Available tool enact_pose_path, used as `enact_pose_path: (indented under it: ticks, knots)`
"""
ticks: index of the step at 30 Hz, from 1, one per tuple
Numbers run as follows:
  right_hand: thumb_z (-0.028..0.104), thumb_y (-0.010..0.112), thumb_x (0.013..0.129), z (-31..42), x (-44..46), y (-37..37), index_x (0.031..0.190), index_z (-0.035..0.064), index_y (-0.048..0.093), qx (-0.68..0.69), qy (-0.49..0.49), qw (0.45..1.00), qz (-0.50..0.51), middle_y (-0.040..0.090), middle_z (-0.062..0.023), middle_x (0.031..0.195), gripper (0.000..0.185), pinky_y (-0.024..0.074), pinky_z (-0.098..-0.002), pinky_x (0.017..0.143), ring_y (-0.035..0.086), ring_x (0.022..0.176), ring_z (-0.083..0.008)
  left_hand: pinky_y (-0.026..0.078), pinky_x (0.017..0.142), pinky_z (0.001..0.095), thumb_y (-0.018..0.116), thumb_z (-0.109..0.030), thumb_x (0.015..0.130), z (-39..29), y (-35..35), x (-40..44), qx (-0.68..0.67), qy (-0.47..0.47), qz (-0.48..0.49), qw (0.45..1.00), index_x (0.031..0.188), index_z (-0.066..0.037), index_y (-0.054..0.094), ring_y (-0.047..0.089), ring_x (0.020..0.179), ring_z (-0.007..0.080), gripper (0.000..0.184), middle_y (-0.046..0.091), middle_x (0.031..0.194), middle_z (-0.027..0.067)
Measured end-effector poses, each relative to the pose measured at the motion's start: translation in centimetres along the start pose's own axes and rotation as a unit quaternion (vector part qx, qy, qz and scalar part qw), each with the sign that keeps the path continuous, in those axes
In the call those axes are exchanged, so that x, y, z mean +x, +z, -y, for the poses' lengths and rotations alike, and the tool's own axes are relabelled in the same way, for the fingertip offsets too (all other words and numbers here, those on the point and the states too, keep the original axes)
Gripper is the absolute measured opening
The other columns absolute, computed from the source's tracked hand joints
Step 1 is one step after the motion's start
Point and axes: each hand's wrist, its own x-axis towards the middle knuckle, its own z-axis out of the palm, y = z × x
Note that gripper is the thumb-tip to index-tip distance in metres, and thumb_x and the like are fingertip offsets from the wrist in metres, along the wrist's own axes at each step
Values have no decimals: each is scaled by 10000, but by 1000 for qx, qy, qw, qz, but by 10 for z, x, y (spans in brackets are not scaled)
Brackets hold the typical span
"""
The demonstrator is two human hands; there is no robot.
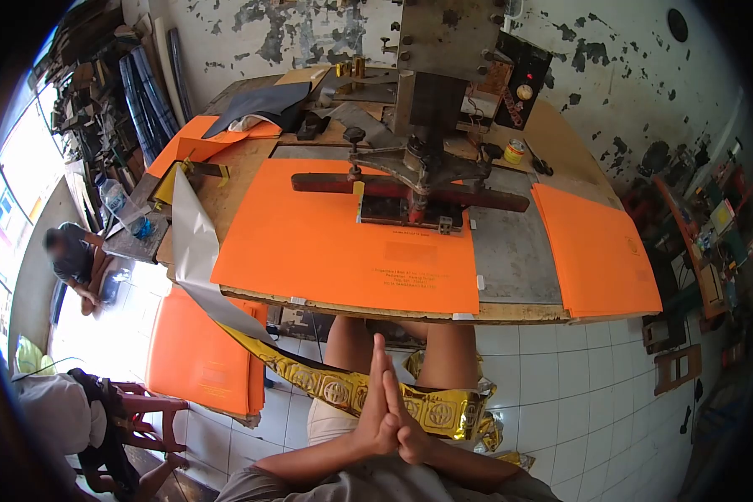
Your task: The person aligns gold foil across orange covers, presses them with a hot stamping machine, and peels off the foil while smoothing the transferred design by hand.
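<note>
My left hand (376,400) and my right hand (402,415) are pressed palm to palm above my lap. Their fingers are stretched out and point toward the table, with nothing visible between them. Just behind them runs a gold foil strip (309,374) with round stamped-out patterns, draped from the table's left side across my thighs. Beyond, an orange sheet (309,243) with small printed text lies on the worktable, partly under the head of a hot stamping press (418,167). Neither hand touches the sheet or the press.
A stack of orange sheets (594,251) overhangs the table's right edge; another orange stack (201,351) sits lower left. A water bottle (117,201) and yellow can (514,151) stand nearby. Two people are at left, one seated by the doorway (75,259). Crumpled foil (489,431) lies below.
</note>
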Motion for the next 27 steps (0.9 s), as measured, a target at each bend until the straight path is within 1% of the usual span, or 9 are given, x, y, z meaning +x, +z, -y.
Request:
enact_pose_path:
  ticks: [2, 5, 8, 12, 15, 18, 22, 25, 27]
  knots:
    - [674, 171, 1071, 8, 9, -8, 1671, 6, -23, -1, 14, 1000, -15, -138, -202, 1747, 919, -38, -506, 1282, -119, 1616, -360, 45, 1277, 558, 303, -623, 1062, 4, 4, -2, 5, 31, 34, 999, 1637, 95, -3, -53, 1597, 493, 969, -47, 1714, 331]
    - [716, 130, 1050, 14, 15, -19, 1667, 4, -47, 35, 56, 997, -36, -139, -179, 1752, 959, -48, -475, 1284, -122, 1618, -331, 47, 1271, 565, 321, -622, 1065, 3, 6, -3, 28, -5, 74, 997, 1645, 85, 52, -46, 1599, 491, 953, -51, 1713, 335]
    - [741, 119, 1038, 22, 15, -18, 1662, -19, -34, 108, 92, 987, -76, -119, -171, 1756, 995, -20, -449, 1290, -98, 1622, -294, 58, 1270, 556, 323, -604, 1077, 9, 4, 3, 19, 13, 84, 996, 1656, 54, 104, -33, 1602, 484, 904, -57, 1714, 335]
    - [771, 177, 1025, 4, -19, -8, 1663, -25, -19, 73, 153, 986, -5, -78, -196, 1755, 1039, 3, -466, 1290, -81, 1622, -314, 72, 1272, 552, 312, -597, 1086, 9, -6, 16, 13, 42, 7, 999, 1658, 32, 146, 24, 1602, 483, 866, -3, 1714, 340]
    - [800, 191, 1005, 5, -10, -5, 1661, -27, -30, 108, 142, 984, 9, -91, -202, 1752, 1079, -6, -485, 1287, -93, 1620, -327, 72, 1276, 542, 310, -603, 1085, 10, -19, 20, 36, 31, 26, 999, 1655, 53, 113, 40, 1606, 466, 891, 23, 1713, 338]
    - [825, 185, 986, 9, -1, -1, 1672, 19, -45, 105, 140, 984, -24, -155, -174, 1749, 1083, -23, -509, 1283, -132, 1614, -339, 22, 1278, 529, 287, -667, 1058, 6, -8, 14, -24, -11, 29, 999, 1648, 72, 1, -10, 1611, 442, 988, -7, 1719, 324]
    - [767, 217, 1023, 10, 13, -10, 1682, 86, -70, 14, 80, 997, -11, -206, -166, 1741, 991, -35, -545, 1275, -151, 1608, -373, 41, 1280, 513, 410, -586, 1058, 2, 2, 10, -57, 16, 33, 998, 1635, 86, -67, -13, 1615, 431, 1005, -16, 1724, 314]
    - [777, 208, 1017, 13, 14, -17, 1673, 53, -81, 12, 80, 996, -27, -219, -168, 1737, 1018, -34, -516, 1282, -144, 1612, -356, 43, 1280, 520, 405, -592, 1054, 1, 7, 11, -66, 11, 34, 997, 1635, 92, -51, -15, 1612, 444, 1006, -15, 1721, 321]
    - [809, 188, 995, 9, 14, -21, 1668, 30, -74, 1, 55, 997, -62, -216, -169, 1737, 1062, -35, -496, 1286, -140, 1614, -341, 52, 1272, 558, 395, -555, 1056, 1, 13, 6, -35, 8, 62, 997, 1633, 109, 18, -15, 1604, 479, 957, -6, 1713, 338]
